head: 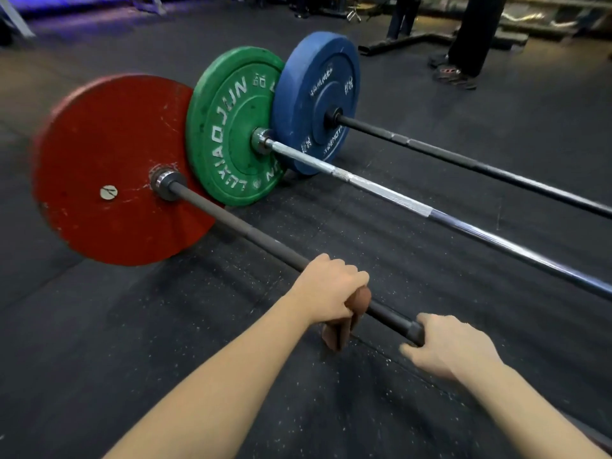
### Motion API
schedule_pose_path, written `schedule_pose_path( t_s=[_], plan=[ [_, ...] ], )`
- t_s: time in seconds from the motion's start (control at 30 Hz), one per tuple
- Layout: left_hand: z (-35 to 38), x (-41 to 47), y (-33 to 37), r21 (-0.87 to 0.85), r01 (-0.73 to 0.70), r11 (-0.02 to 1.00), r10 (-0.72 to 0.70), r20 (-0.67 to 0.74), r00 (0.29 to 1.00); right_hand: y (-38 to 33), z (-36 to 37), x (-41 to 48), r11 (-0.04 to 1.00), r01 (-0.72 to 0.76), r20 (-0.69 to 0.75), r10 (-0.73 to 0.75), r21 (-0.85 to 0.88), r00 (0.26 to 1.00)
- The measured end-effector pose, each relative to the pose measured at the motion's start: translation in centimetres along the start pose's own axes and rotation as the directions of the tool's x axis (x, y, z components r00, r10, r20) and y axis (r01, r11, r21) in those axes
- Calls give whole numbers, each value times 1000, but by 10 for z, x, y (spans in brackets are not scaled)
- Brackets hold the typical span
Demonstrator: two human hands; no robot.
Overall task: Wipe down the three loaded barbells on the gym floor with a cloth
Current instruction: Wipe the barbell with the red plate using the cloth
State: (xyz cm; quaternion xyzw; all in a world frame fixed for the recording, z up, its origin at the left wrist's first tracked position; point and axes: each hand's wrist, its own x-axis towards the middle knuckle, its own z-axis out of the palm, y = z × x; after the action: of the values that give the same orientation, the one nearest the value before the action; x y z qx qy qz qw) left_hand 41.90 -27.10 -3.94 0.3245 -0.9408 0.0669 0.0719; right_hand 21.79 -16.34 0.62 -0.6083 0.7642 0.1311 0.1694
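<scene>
1. Head view: my left hand (326, 286) is clamping a brown cloth (344, 321) around the nearest bar (238, 226), which carries the red plate (116, 170).
2. My right hand (453, 346) is closing on the same bar, just beside the cloth.
3. The green plate (228, 127) and blue plate (314, 101) are lying beyond on the black floor (132, 342).

Left hand (328, 289) clamps cloth (344, 321) round nearest bar (245, 231); right hand (453, 346) blurred.

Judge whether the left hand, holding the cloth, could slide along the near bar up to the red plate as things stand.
Probably yes. The left hand wraps the brown cloth around the near bar, and the shaft between it and the red plate is bare.
</scene>
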Motion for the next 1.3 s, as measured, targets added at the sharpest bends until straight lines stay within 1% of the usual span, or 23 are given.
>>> schedule_pose_path(
  t_s=[0.03, 0.1, 0.2, 0.27, 0.33, 0.4, 0.5, 0.57, 0.63, 0.7, 0.73, 0.8, 0.87, 0.93, 1.03, 1.3],
  plan=[
    [3, -3, -4, 7, -28, 1000, 28, -20, 999, -7, -1, 0, 999, 30, -20, -30, -21, 999],
    [7, -9, -15, 23, -50, 998, 51, -65, 997, -24, -3, 2, 998, 67, -40, -67, -8, 997],
    [8, -19, -42, 28, -17, 999, 21, -118, 993, -45, -7, 11, 994, 109, -40, -109, 17, 993],
    [6, -27, -65, 51, 1, 999, 5, -117, 993, -54, -12, 18, 990, 138, -50, -137, 26, 989],
    [2, -34, -91, 103, 26, 994, -17, -84, 996, -63, -17, 26, 986, 153, -47, -150, 59, 988],
    [-1, -39, -112, 123, 62, 990, -54, -69, 996, -74, -22, 34, 982, 179, -51, -176, 57, 983],
    [0, -41, -116, 111, 135, 985, -126, -86, 988, -97, -23, 45, 971, 225, -74, -220, 76, 973],
    [2, -38, -111, 98, 173, 980, -165, -87, 982, -110, -19, 50, 967, 229, -76, -222, 108, 972],
    [0, -35, -109, 115, 188, 975, -187, -19, 982, -117, -11, 54, 976, 198, -113, -187, 95, 976],
    [-9, -29, -110, 133, 203, 970, -216, 94, 972, -118, -7, 56, 984, 169, -164, -158, 57, 974],
    [-14, -26, -110, 134, 208, 969, -227, 149, 962, -117, -8, 57, 985, 160, -161, -148, 67, 976],
    [-22, -20, -108, 133, 204, 970, -232, 247, 941, -115, -11, 60, 979, 150, -103, -136, 136, 985],
    [-28, -17, -107, 127, 202, 971, -233, 313, 921, -114, -13, 61, 970, 157, -45, -151, 184, 988],
    [-30, -17, -107, 125, 211, 970, -241, 343, 908, -113, -11, 59, 966, 173, -31, -170, 193, 985],
    [-33, -20, -103, 122, 229, 966, -259, 373, 891, -111, -6, 54, 960, 197, -51, -191, 199, 980],
    [-43, -28, -74, 131, 243, 961, -276, 459, 844, -94, 0, 31, 946, 206, 34, -221, 250, 975]
  ],
)
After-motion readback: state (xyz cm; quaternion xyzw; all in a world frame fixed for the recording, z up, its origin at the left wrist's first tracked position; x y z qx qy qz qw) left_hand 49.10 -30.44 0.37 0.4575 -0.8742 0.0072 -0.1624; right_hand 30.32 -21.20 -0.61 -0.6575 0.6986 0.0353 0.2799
